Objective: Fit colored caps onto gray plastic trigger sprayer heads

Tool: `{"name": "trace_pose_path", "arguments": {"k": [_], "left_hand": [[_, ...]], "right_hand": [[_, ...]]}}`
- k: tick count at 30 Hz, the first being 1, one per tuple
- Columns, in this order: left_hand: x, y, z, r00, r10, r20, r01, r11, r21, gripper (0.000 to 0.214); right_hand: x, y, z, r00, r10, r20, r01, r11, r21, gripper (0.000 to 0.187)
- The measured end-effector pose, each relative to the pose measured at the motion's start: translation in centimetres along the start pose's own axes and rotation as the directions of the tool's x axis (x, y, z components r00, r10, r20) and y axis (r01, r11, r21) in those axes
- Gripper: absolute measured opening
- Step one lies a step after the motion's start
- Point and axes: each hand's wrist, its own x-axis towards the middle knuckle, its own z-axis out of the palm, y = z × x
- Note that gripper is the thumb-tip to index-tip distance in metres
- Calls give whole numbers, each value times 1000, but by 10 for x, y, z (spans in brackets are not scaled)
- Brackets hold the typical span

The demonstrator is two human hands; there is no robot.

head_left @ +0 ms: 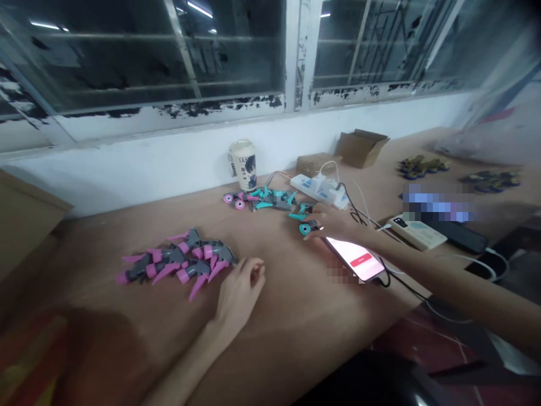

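Note:
My left hand rests on the table with its fingers loosely curled in, and I see nothing in them. Just beside it lies a pile of pink and grey trigger-shaped plastic pieces, their round ends and pointed levers overlapping. My right hand is closed on a teal and grey trigger-shaped piece with a round teal end, close to the table. Behind it lies a row of similar teal pieces, with pink-ended pieces at its left.
Below my right forearm lies a lit phone with cables. A patterned cup, a white power strip and an open cardboard box stand near the wall. A power bank and dark-yellow pieces are at the right.

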Motion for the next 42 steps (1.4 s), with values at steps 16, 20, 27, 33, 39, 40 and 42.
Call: {"name": "trace_pose_path", "arguments": {"k": [16,20,27,33,39,40,42], "left_hand": [[0,-4,10,959,-259,113,282,858,-429,23],[0,-3,9,951,-269,153,309,796,-521,29],[4,-6,9,967,-134,218,230,832,-504,20],[13,-8,2,937,-57,345,242,819,-520,17],[18,-8,1,916,-33,401,258,813,-522,18],[18,-9,2,917,-41,397,259,818,-513,19],[17,-12,6,920,-71,384,264,838,-478,21]], "right_hand": [[-13,-81,20,989,-129,-67,143,943,300,43],[-28,-117,31,982,-103,-159,165,876,453,36],[-38,-125,48,960,-121,-253,229,860,456,30],[-39,-124,45,961,-172,-216,254,857,449,30],[-38,-123,47,962,-174,-210,256,844,472,27],[-38,-123,47,963,-171,-210,253,841,479,27],[-37,-122,48,964,-160,-212,247,834,494,27]]}}
